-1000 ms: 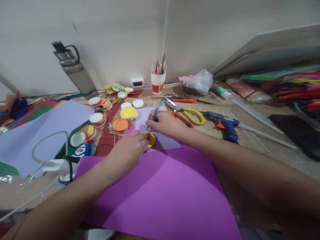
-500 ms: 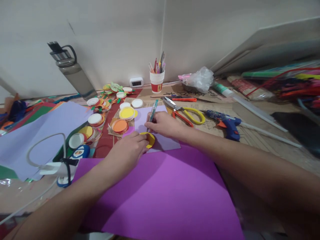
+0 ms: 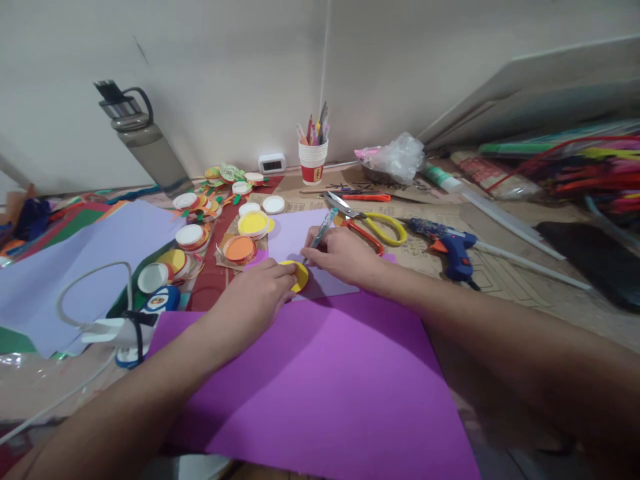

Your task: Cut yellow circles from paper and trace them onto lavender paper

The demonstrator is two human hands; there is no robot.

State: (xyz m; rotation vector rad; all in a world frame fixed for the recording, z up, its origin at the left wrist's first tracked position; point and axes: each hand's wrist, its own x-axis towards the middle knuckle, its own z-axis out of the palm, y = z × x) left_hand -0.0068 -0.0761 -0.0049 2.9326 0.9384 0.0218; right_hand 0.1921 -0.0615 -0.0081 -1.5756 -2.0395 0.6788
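My left hand (image 3: 263, 292) presses its fingertips on a yellow disc (image 3: 301, 277) that lies on a light purple sheet (image 3: 290, 227). The fingers hide the disc's left part. My right hand (image 3: 340, 250) is closed around a teal-and-clear pen (image 3: 326, 227), its tip down at the disc's right edge and the pen leaning to the right. Under and in front of both hands spreads a large bright purple sheet (image 3: 325, 387). Left of the light sheet sit a round yellow-topped piece (image 3: 253, 224) and an orange-topped one (image 3: 239, 249).
Yellow-handled scissors (image 3: 385, 229) and a blue glue gun (image 3: 457, 250) lie to the right. Behind stand a cup of pens (image 3: 313, 163), a small white clock (image 3: 272, 163) and a grey bottle (image 3: 150, 150). Purple sheets (image 3: 75, 267) and several round pieces fill the left.
My right hand has shifted slightly right, with the pen now tilted further right and its tip at the disc's right edge. My left hand stays on the disc.
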